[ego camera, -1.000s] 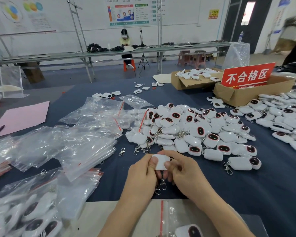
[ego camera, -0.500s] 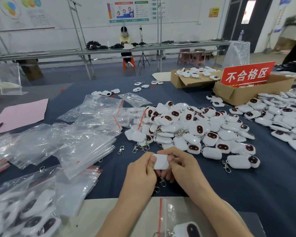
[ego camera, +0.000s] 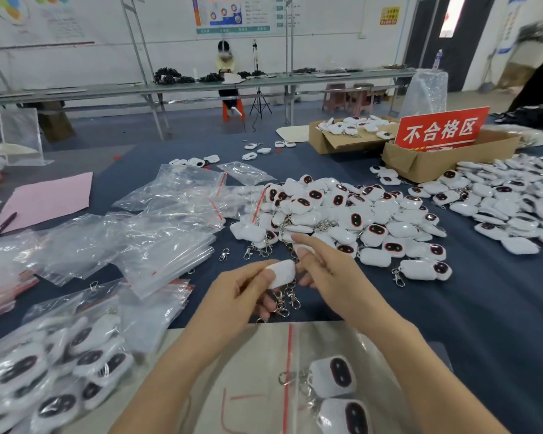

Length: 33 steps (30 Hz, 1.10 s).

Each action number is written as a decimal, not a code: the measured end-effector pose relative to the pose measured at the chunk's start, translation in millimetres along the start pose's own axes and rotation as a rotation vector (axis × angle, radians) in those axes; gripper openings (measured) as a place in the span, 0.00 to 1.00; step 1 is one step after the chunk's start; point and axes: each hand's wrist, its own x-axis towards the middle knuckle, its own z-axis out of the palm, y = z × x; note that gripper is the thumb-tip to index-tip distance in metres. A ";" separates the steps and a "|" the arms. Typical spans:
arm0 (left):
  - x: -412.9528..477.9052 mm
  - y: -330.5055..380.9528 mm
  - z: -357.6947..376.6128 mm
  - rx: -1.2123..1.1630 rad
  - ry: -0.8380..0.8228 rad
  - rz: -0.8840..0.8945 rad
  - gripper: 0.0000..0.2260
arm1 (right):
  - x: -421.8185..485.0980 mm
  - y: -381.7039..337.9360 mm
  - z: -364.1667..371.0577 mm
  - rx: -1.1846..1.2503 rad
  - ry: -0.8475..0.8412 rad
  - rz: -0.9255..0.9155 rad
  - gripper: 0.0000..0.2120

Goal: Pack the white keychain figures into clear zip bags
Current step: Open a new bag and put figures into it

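Your left hand (ego camera: 242, 296) pinches a figure (ego camera: 281, 273) at centre, clips (ego camera: 284, 303) dangling free, your right hand (ego camera: 326, 277) just beside at 3 o'clock, its grip unclear, likely readying the piece for the bag (ego camera: 248, 364) at 6 o'clock.

My left grip (ego camera: 243, 296) pinches a small white plastic keychain figure (ego camera: 281, 272) above the dark blue bench (ego camera: 467, 324), metal clasps (ego camera: 290, 300) dangling under it. Right grip (ego camera: 329, 275) just beside, index finger straight; hold unclear. Clear red-sealed zip bag (ego camera: 257, 355) lies nearer me.
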 end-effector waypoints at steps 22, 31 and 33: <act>-71.0 -23.3 16.1 0.365 -0.163 0.199 0.08 | -43.3 -15.9 -15.4 -0.288 -0.338 0.092 0.05; -66.6 -20.4 33.1 0.446 -0.049 0.160 0.16 | -42.4 -16.2 -7.5 -0.183 -0.313 0.062 0.13; -67.7 -18.4 30.7 0.435 -0.081 0.179 0.14 | -41.7 -15.2 -8.4 -0.189 -0.335 0.052 0.12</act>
